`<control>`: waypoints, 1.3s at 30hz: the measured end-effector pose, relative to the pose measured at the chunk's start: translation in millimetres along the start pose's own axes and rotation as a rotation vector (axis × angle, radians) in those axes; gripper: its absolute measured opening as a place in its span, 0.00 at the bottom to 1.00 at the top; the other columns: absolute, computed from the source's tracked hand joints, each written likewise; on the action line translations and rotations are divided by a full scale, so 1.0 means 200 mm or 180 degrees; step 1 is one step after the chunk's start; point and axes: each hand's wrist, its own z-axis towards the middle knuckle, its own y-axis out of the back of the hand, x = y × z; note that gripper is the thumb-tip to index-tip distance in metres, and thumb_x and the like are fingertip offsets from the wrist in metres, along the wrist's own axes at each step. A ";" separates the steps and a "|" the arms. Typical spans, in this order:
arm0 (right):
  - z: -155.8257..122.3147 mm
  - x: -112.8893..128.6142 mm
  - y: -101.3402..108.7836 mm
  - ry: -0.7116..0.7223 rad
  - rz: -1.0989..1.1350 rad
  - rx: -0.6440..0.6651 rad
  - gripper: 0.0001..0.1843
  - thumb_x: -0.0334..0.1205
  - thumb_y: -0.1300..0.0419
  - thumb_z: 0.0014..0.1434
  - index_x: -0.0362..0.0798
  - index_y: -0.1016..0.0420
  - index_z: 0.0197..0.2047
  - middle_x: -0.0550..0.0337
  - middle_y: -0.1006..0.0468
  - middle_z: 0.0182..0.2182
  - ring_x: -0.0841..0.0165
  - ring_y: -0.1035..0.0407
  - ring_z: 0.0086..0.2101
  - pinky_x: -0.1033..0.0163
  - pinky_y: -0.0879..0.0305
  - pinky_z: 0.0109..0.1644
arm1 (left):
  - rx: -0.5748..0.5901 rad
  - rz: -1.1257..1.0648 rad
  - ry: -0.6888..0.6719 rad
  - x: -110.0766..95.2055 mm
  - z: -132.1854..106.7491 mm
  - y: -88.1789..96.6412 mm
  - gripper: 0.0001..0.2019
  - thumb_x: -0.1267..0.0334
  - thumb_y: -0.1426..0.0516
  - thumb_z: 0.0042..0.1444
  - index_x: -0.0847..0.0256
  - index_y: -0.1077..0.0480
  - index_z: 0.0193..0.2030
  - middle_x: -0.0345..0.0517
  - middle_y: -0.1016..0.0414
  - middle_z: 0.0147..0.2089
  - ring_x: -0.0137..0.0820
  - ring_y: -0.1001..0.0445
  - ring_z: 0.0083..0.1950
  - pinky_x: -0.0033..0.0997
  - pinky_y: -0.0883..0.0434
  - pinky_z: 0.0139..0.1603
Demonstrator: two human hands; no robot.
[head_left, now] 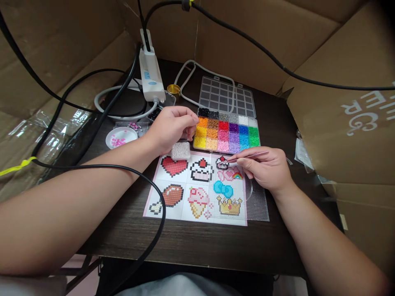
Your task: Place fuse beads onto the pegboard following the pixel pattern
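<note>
My right hand (265, 166) grips a pair of pinkish metallic tweezers (251, 156). Their tips point left, over the small cupcake design (222, 163) at the upper right of the pattern sheet (185, 181). A clear pegboard (259, 205) covers the sheet's right side. My left hand (175, 127) hangs with curled fingers beside the left edge of the sorted bead box (226, 131); whatever its fingertips hold, if anything, is hidden. Just below that hand stands a small clear box of whitish beads (180, 151), touching the sheet's top edge.
A white dish with pink beads (121, 137) sits left of my left forearm. Behind are a white power strip (152, 78), a small gold cup (173, 90) and the bead box's open lid (226, 94). A black cable (123, 166) crosses over my left forearm. Cardboard walls (247, 53) surround the table.
</note>
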 end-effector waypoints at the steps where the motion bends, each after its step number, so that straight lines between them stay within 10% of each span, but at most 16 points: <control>1: 0.00 0.00 0.00 0.0006 -0.0004 -0.0011 0.04 0.37 0.30 0.56 0.45 0.14 0.34 0.53 0.16 0.30 0.78 0.37 0.15 0.69 0.37 0.17 | 0.0002 -0.0011 -0.0003 0.00 0.00 0.00 0.06 0.73 0.41 0.48 0.61 0.30 0.23 0.40 0.33 0.17 0.25 0.33 0.19 0.25 0.33 0.23; 39: 0.00 0.01 -0.01 -0.0043 -0.0056 0.0003 0.05 0.38 0.30 0.56 0.45 0.14 0.33 0.55 0.18 0.25 0.77 0.37 0.15 0.68 0.38 0.18 | -0.0018 0.0008 0.0015 0.00 0.00 -0.01 0.07 0.73 0.42 0.48 0.61 0.30 0.22 0.40 0.33 0.17 0.25 0.33 0.19 0.25 0.33 0.22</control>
